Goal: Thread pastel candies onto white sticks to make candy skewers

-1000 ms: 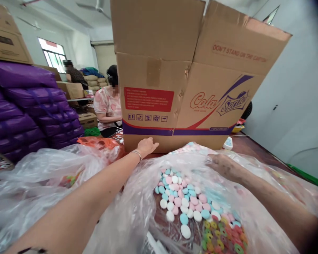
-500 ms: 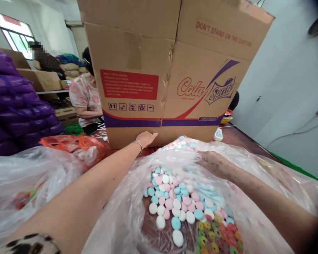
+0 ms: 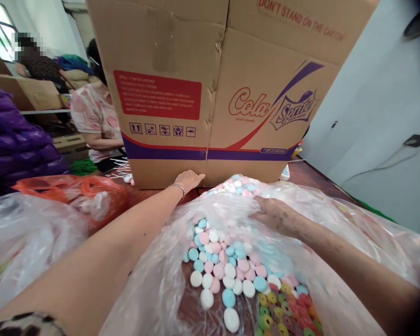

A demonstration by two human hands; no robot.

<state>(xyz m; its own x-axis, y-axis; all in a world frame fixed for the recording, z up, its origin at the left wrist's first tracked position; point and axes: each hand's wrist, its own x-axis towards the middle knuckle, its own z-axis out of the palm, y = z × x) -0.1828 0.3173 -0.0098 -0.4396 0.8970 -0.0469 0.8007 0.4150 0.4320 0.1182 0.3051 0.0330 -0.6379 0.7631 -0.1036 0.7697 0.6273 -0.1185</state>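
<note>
A clear plastic bag [image 3: 227,205] lies spread in front of me, with pink, white and light-blue round candies [image 3: 227,270] seen through it. Beside them at the lower right are small coloured ring candies [image 3: 283,308]. My right hand [image 3: 268,210] is closed on the bag's gathered film at its far side, fingertips partly hidden by plastic. My left hand [image 3: 188,179], a bracelet on its wrist, reaches to the bottom front of a large cardboard carton [image 3: 168,173]. Its thumb side shows; the other fingers are hidden. More round candies [image 3: 238,184] are heaped beyond the bag's fold.
An orange plastic bag [image 3: 108,191] and another clear bag [image 3: 28,252] lie on the left. White sticks [image 3: 119,168] poke out by the carton. Behind it sits a person in a patterned shirt [image 3: 91,114]; another stands farther back. Purple packs [image 3: 17,135] are stacked at left.
The view has shifted slightly, so the carton looks larger and people and bags at left sit farther left. Both hands keep nearly the same places by the carton and bag.
</note>
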